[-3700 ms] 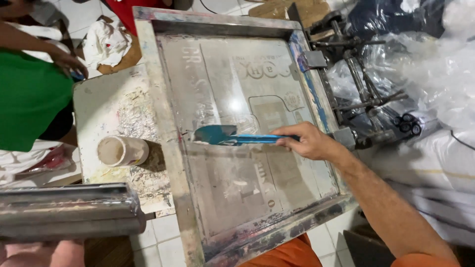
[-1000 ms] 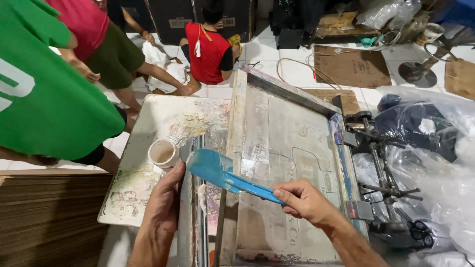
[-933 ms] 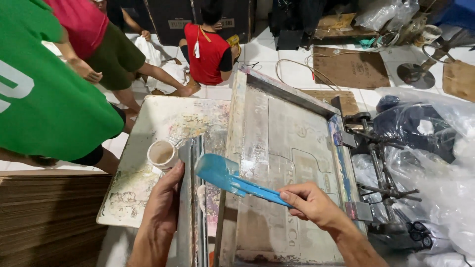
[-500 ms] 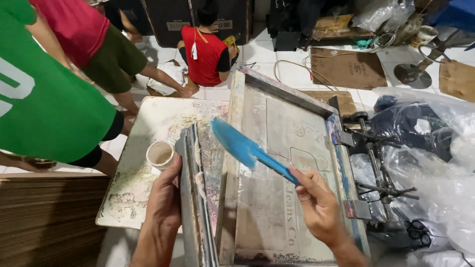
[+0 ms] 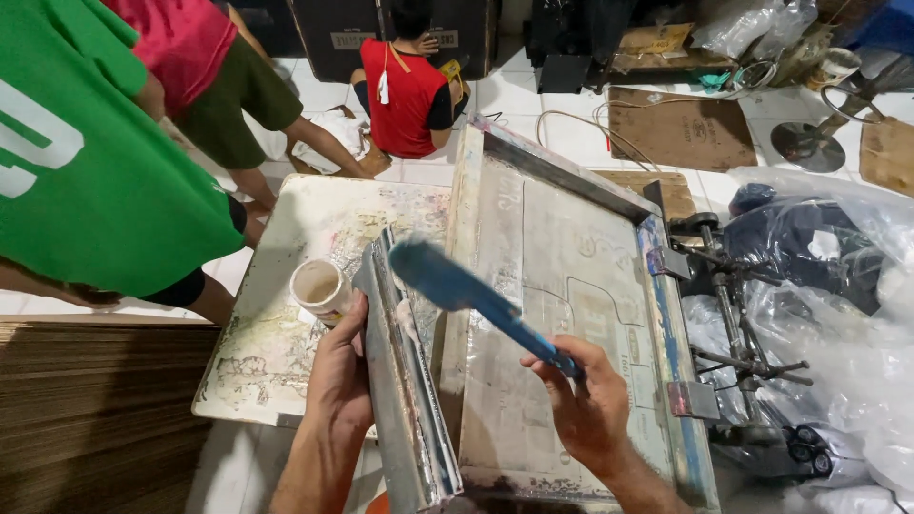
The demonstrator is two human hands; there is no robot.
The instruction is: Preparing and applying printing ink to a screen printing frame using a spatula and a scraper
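The left hand (image 5: 340,381) is gripping the long metal squeegee (image 5: 405,381) upright while the right hand (image 5: 588,411) is clenching the blue plastic spatula (image 5: 466,293) against its blade.

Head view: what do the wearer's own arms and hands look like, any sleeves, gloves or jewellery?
Both forearms are bare, with no sleeves in view. The left hand and right hand wear no gloves, and no rings, watch or wristband show. No markings are visible on either arm.

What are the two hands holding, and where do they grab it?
The right hand grips the blue spatula by the end of its handle. The left hand holds the long metal squeegee along its side, near the middle.
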